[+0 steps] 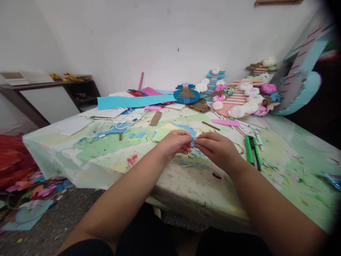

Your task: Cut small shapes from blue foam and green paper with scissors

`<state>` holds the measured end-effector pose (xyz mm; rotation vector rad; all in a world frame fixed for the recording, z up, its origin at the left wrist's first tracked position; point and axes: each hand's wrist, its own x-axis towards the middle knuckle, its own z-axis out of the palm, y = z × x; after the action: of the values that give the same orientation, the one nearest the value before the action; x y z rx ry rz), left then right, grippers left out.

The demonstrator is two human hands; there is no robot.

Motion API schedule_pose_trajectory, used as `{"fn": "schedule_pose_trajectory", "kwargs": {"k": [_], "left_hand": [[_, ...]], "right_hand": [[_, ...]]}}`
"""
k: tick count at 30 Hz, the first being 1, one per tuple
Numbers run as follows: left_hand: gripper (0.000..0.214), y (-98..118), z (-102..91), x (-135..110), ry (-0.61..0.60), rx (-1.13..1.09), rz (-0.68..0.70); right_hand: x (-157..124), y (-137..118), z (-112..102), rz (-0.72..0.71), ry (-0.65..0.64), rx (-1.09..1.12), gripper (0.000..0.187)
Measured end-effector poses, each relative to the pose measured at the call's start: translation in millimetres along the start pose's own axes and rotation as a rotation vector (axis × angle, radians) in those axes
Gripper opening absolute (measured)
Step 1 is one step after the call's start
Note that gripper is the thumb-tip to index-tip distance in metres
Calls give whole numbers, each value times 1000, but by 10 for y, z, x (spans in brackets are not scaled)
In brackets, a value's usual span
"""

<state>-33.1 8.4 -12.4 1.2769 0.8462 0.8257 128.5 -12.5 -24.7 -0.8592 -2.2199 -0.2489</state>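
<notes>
My left hand (174,144) and my right hand (217,149) meet over the near middle of the paint-stained table (186,185). Both pinch a small blue foam piece (193,137) between their fingertips, and most of it is hidden by the fingers. Blue and green foam scraps (140,136) lie scattered on the table just beyond and under my hands.
A green utility knife (252,151) and white pens (258,139) lie right of my hands. Further back lie a long light-blue foam strip (133,102), a pink stick (226,122) and striped crafts with paper flowers (239,101). A dark shelf (53,92) stands left.
</notes>
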Motion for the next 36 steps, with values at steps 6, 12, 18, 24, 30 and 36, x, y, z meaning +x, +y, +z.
{"fn": "schedule_pose_trajectory", "kwargs": {"k": [6,12,18,24,30,36], "left_hand": [[8,-30,-24,10,-36,-3,21],[12,-38,-11,-6,-74,-74,105],[14,-51,2,-3,-119,-91,108],[11,-70,-6,27,-179,-153,57],[6,-90,5,30,-153,-177,93],[6,-53,33,14,-184,-182,18]], "right_hand": [[30,-83,-24,146,37,45,15],[55,-137,32,560,155,431,16],[52,-145,103,731,232,652,19],[43,-155,123,688,191,585,18],[31,-184,146,667,170,527,17],[33,-198,95,508,152,369,14]]}}
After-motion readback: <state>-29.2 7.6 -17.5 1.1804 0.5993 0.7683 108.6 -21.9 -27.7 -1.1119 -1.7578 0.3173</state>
